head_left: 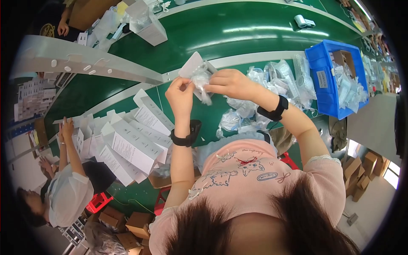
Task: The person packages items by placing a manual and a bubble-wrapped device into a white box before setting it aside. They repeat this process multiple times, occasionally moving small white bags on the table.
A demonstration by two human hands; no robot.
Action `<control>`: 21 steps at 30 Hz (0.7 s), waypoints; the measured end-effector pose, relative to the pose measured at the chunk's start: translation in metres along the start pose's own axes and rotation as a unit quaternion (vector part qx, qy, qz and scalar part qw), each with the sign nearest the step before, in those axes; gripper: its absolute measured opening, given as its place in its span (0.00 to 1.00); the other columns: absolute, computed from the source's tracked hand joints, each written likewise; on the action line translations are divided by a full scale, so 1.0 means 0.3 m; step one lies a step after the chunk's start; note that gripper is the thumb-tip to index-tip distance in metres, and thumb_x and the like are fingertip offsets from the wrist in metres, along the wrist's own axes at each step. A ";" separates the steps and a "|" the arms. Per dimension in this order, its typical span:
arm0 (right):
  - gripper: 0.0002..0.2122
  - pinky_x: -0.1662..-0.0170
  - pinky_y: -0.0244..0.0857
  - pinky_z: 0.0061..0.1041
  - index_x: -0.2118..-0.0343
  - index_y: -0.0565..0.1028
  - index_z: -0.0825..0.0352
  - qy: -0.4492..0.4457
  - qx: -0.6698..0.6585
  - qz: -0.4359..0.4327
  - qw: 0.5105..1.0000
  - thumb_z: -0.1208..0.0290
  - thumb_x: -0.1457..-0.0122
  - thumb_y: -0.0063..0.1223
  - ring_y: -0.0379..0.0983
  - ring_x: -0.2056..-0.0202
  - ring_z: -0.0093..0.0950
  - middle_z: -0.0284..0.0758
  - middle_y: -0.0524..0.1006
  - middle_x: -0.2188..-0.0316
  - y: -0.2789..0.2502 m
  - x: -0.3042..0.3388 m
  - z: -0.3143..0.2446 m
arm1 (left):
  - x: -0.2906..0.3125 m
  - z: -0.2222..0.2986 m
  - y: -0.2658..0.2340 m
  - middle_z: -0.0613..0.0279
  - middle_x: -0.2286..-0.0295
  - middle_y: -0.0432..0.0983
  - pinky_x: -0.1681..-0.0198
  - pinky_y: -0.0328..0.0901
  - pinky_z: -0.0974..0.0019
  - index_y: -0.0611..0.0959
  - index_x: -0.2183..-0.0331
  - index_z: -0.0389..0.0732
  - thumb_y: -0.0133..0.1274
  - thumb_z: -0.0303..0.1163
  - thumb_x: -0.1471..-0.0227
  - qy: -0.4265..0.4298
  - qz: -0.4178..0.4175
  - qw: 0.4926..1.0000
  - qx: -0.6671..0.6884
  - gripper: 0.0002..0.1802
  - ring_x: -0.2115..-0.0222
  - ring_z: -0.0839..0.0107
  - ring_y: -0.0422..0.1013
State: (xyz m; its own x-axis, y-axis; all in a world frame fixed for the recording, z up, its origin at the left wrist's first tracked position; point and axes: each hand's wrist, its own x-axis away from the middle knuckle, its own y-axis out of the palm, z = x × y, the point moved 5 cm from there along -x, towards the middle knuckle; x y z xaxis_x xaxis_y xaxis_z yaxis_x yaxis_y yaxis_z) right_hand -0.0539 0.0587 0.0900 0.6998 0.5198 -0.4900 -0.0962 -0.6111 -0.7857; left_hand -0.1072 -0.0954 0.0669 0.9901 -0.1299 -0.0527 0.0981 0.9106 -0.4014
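White boxes (136,146) are piled at left, apparently for easy reach. A clear plastic bag (200,80) is pinched between the left hand's (182,90) thumb and forefinger, before an open white box (191,64). Its other side is gripped by the right hand (231,83), fingers pressed together, seemingly for steadiness. Bagged items (280,78) are heaped beside a blue bin (316,58).

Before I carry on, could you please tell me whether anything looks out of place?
A light blue device lies alone on the far green surface, which looks odd because many bagged items sit heaped together beside the blue bin.
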 end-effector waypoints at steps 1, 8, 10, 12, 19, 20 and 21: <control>0.11 0.60 0.65 0.31 0.67 0.72 0.63 -0.011 0.013 0.002 1.000 0.74 0.56 0.51 0.68 0.65 0.35 0.33 0.70 0.66 0.004 0.002 -0.002 | 0.000 -0.010 0.002 0.60 0.78 0.71 0.78 0.59 0.73 0.75 0.79 0.31 0.57 0.21 0.66 0.000 0.003 1.000 0.022 0.07 0.82 0.75 0.65; 0.13 0.49 0.53 0.37 0.68 0.72 0.62 -0.027 0.052 -0.057 0.997 0.65 0.58 0.54 0.64 0.57 0.32 0.31 0.71 0.67 0.024 0.004 -0.049 | 0.023 0.001 0.014 0.60 0.78 0.72 0.76 0.61 0.74 0.75 0.79 0.31 0.57 0.21 0.65 0.025 0.030 0.998 0.046 0.06 0.81 0.75 0.66; 0.14 0.48 0.51 0.38 0.68 0.72 0.62 -0.054 0.046 -0.057 0.996 0.63 0.58 0.55 0.63 0.57 0.32 0.31 0.71 0.67 0.031 -0.002 -0.066 | 0.028 -0.017 0.015 0.58 0.76 0.72 0.74 0.63 0.73 0.75 0.79 0.32 0.57 0.22 0.65 0.009 0.017 0.999 0.030 0.07 0.79 0.72 0.68; 0.16 0.48 0.51 0.38 0.66 0.71 0.63 0.030 0.076 -0.210 0.974 0.62 0.59 0.56 0.63 0.58 0.33 0.32 0.70 0.65 0.093 -0.001 -0.044 | 0.034 -0.026 0.010 0.58 0.76 0.73 0.72 0.63 0.73 0.76 0.79 0.32 0.57 0.22 0.65 -0.004 0.023 1.000 0.018 0.07 0.78 0.70 0.69; 0.25 0.45 0.47 0.38 0.59 0.68 0.65 0.046 0.039 -0.080 0.995 0.63 0.63 0.62 0.59 0.51 0.35 0.37 0.65 0.55 0.066 -0.001 -0.007 | 0.168 0.208 -0.266 0.48 0.57 0.66 0.50 0.53 0.53 0.75 0.62 0.39 0.57 0.33 0.61 0.123 0.172 0.934 -0.287 0.20 0.51 0.52 0.57; 0.29 0.44 0.46 0.37 0.56 0.66 0.65 0.058 0.015 0.002 0.998 0.64 0.64 0.63 0.57 0.49 0.35 0.39 0.64 0.53 0.017 0.019 0.012 | 0.209 0.176 -0.372 0.45 0.51 0.59 0.49 0.47 0.45 0.75 0.61 0.39 0.58 0.41 0.62 0.109 0.236 0.912 -0.317 0.24 0.48 0.47 0.50; 0.33 0.43 0.45 0.37 0.53 0.64 0.66 0.070 -0.005 0.084 0.994 0.64 0.65 0.64 0.55 0.46 0.35 0.40 0.62 0.50 -0.029 0.042 0.033 | 0.246 0.155 -0.465 0.42 0.46 0.48 0.48 0.46 0.44 0.69 0.54 0.42 0.58 0.45 0.62 0.063 0.258 0.877 -0.401 0.33 0.46 0.43 0.46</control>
State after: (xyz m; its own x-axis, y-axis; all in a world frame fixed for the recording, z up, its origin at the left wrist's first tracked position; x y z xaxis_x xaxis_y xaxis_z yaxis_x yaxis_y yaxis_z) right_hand -0.0511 0.0765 0.0871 0.7659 0.3231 -0.5558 -0.2126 -0.6886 -0.6933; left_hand -0.0430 -0.2137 0.1616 0.8587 0.1301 -0.4957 -0.5107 0.2990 -0.8061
